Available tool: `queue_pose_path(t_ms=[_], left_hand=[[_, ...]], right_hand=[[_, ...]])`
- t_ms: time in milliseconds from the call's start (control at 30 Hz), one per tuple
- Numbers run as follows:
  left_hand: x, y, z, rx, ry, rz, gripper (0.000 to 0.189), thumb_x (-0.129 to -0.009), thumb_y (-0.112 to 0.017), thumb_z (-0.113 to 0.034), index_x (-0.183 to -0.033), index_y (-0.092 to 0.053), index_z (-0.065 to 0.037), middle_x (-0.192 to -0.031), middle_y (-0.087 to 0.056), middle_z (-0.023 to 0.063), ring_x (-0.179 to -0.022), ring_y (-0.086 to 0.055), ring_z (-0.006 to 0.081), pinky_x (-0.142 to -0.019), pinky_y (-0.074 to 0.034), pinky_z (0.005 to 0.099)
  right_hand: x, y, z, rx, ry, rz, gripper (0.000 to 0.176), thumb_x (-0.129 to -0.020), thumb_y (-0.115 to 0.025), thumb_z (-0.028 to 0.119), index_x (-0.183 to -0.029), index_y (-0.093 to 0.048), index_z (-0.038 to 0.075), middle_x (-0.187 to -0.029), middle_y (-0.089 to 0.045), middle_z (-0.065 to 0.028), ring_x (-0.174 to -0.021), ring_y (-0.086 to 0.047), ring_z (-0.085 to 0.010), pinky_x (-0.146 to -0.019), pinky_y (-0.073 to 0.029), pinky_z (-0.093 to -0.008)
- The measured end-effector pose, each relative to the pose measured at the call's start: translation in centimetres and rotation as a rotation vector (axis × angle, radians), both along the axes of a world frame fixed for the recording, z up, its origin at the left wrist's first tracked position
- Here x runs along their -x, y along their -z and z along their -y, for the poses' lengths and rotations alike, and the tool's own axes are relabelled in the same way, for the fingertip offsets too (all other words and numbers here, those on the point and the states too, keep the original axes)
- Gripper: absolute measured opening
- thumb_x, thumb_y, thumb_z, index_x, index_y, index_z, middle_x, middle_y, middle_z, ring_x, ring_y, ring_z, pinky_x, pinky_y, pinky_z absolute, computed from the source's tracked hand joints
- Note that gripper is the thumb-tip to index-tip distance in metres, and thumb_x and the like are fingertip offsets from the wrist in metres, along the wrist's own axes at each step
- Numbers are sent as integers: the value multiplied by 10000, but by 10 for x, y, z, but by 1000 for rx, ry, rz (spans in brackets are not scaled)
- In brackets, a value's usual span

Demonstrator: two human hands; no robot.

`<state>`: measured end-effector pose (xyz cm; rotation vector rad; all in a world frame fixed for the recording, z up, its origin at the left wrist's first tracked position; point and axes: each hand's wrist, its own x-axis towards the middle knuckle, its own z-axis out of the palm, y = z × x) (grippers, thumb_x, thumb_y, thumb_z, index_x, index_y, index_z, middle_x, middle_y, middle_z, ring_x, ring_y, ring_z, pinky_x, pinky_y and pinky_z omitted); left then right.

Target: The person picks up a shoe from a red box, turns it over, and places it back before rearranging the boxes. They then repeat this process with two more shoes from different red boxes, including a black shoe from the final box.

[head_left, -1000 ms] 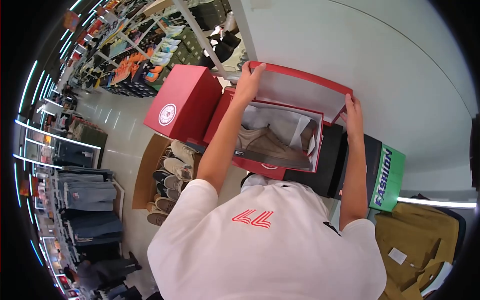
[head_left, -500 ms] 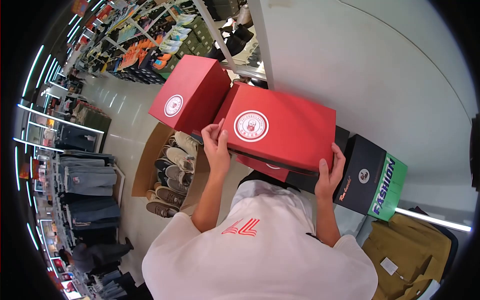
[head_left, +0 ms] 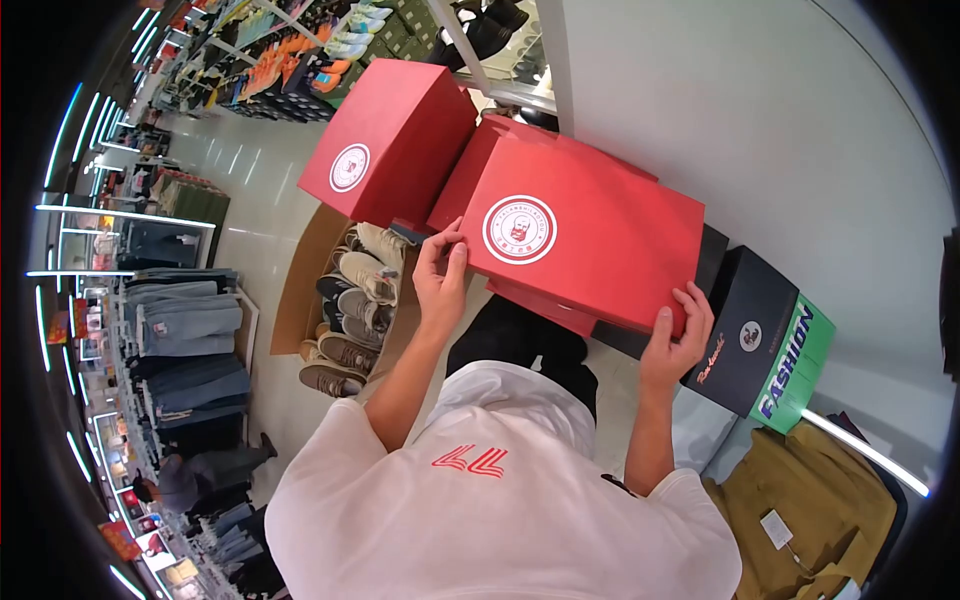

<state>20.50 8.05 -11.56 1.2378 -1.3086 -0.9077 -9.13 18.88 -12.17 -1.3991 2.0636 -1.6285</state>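
A red shoebox (head_left: 610,230) with a round white logo on its top lies between my two hands. My left hand (head_left: 440,275) has its fingers and thumb closed on the box's near left corner. At the near right corner, my right hand (head_left: 675,335) grips the box with bent fingers. Other red box surfaces show behind and below it; how far they touch it is hidden. Just left stands another red shoebox (head_left: 385,140) with the same logo.
A black shoebox with a green "FASHION" end (head_left: 795,350) sits to the right, above folded olive clothing (head_left: 800,500). At left, a cardboard carton (head_left: 305,285) holds several shoes. A pale wall (head_left: 740,100) rises behind. Clothing racks and a person (head_left: 200,475) are far left.
The view has shifted, and the boxes appear higher in it. The shoebox between my hands has turned slightly, and the dark strip under its near edge no longer shows. Both hands stay on it.
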Motion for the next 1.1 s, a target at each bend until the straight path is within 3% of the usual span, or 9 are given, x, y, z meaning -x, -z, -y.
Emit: queue_pose_path(t_ms=[333,400,433,600,700,767,833,1033,1100], left_hand=[[-22,46,4,-13,29,-103,230,-996,-644,-57,-1202,-556,-4,-1298,-632,143,-1138,-615,170,-990,-499,330],[-44,69,12,-234,-11,-336,234,-1027,-616,-131,-1218,-540,-21,-1215,-636,125,-1104,-620,177,-966,-501,322],[-63,87,18,-414,-1,-379,458,-1028,-614,-386,-1305,-479,-47,-1290,-588,138,-1129,-604,207,-970,-493,370],[-124,182,58,-899,-178,-400,1025,-808,-736,-705,-1509,-341,-70,-1479,-443,174,-1334,-482,275,-1033,-443,520],[-131,215,82,-1049,-141,-410,1081,-805,-743,-699,-1579,-270,-110,-1569,-367,168,-1419,-411,294,-1084,-397,548],[-126,215,103,-857,-36,-488,1140,-795,-760,-683,-1622,-202,-131,-1613,-333,152,-1463,-363,306,-1128,-358,539],[-127,241,120,-775,-15,-526,1087,-809,-785,-621,-1601,-257,-96,-1586,-361,167,-1431,-373,318,-1150,-341,500],[-139,260,126,-651,-49,-184,1000,-819,-832,-509,-1552,-384,5,-1544,-382,250,-1410,-342,374,-1191,-288,435],[-139,261,127,-628,-79,-66,992,-819,-837,-496,-1543,-398,22,-1537,-381,270,-1405,-344,385,-1190,-285,439]], right_hand=[[-21,18,-2,-29,41,-158,235,-886,-576,-23,-1106,-659,-25,-1247,-591,-190,-1197,-594,-354,-1053,-475,-437],[-38,-3,-1,-19,151,-355,223,-890,-572,-30,-1096,-656,-24,-1239,-585,-180,-1166,-591,-355,-1087,-464,-474],[-50,-7,-1,66,121,-422,199,-881,-592,-31,-1071,-653,-27,-1167,-610,-172,-1099,-608,-345,-1078,-483,-520],[-187,-6,9,202,-428,-75,186,-871,-625,-24,-1055,-652,-24,-1004,-649,-151,-976,-642,-326,-989,-547,-518],[-266,53,19,26,-496,58,182,-885,-636,-6,-1066,-646,-22,-1045,-647,-139,-980,-645,-296,-987,-549,-467],[-306,107,36,-287,-358,618,286,-905,-663,42,-1176,-613,-35,-1166,-629,-135,-1050,-637,-268,-1009,-527,-425],[-328,151,65,-298,-218,736,463,-937,-684,110,-1342,-512,-35,-1273,-585,-145,-1137,-615,-246,-1011,-509,-397],[-344,275,122,-329,255,511,725,-990,-673,392,-1501,-315,23,-1340,-531,-158,-1159,-585,-238,-954,-531,-393],[-337,275,132,-336,213,693,734,-995,-652,441,-1503,-318,30,-1360,-523,-172,-1185,-579,-251,-948,-536,-401]])
